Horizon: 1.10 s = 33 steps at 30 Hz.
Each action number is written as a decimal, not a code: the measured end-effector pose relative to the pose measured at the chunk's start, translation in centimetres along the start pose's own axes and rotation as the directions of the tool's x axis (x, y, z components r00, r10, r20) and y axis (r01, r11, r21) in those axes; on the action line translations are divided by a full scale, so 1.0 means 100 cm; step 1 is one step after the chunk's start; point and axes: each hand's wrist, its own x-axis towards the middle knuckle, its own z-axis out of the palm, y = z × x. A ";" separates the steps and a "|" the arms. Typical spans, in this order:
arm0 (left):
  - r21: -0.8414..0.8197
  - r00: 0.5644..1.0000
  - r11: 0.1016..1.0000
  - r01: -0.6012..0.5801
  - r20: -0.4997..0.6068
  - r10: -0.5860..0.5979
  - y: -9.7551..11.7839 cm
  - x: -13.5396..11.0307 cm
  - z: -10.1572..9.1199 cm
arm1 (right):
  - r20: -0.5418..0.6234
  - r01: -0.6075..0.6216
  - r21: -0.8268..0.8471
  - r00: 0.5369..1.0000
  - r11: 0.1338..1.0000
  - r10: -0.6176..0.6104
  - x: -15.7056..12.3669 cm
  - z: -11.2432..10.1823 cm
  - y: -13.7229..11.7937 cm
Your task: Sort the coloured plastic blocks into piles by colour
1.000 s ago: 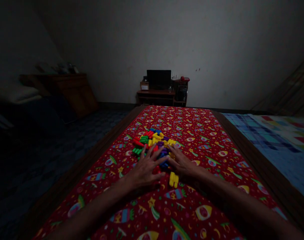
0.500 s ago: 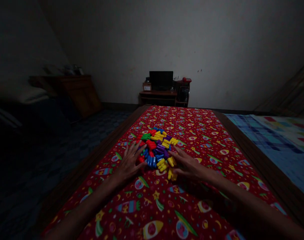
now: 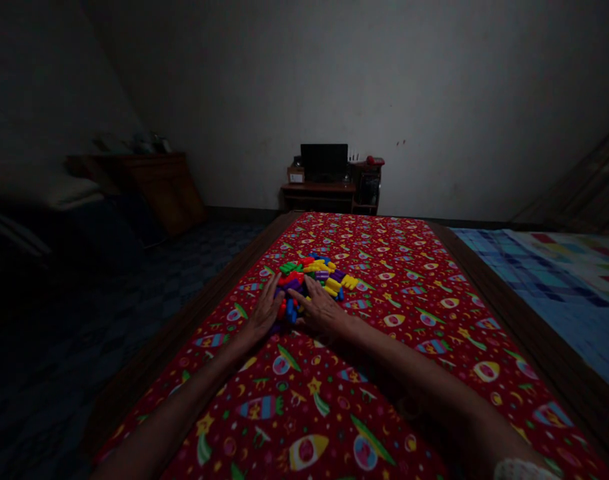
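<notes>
A heap of multicoloured plastic building pieces lies near the middle of a red printed cloth. Its near side is partly hidden by the left hand and right hand, both held open against it, fingers spread, with no piece seen clamped. A monitor is dimly made out beyond.

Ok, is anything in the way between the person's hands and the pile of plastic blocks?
No, nothing visible stands in the way. The right hand lies against the near side of the pile of plastic blocks, its fingers over the blocks, and the left hand sits at the pile's left edge, with only a few blocks between the hands.
</notes>
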 end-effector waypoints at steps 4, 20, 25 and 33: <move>-0.040 0.997 0.998 0.054 -0.044 -0.056 -0.012 0.000 -0.012 | -0.095 0.001 0.132 0.995 0.991 0.012 -0.011 -0.027 0.004; -0.113 0.979 0.989 0.091 -0.173 -0.110 -0.022 0.065 0.001 | -0.279 -0.611 -0.468 0.788 0.639 0.549 -0.209 -0.101 0.167; -0.107 0.986 0.987 0.117 -0.108 -0.128 -0.030 0.067 -0.009 | -0.297 -0.661 -0.499 0.738 0.561 0.605 -0.217 -0.104 0.176; -0.585 0.883 0.795 0.158 -0.277 -0.380 -0.061 0.061 -0.010 | -0.314 -0.675 -0.509 0.723 0.534 0.616 -0.250 -0.121 0.202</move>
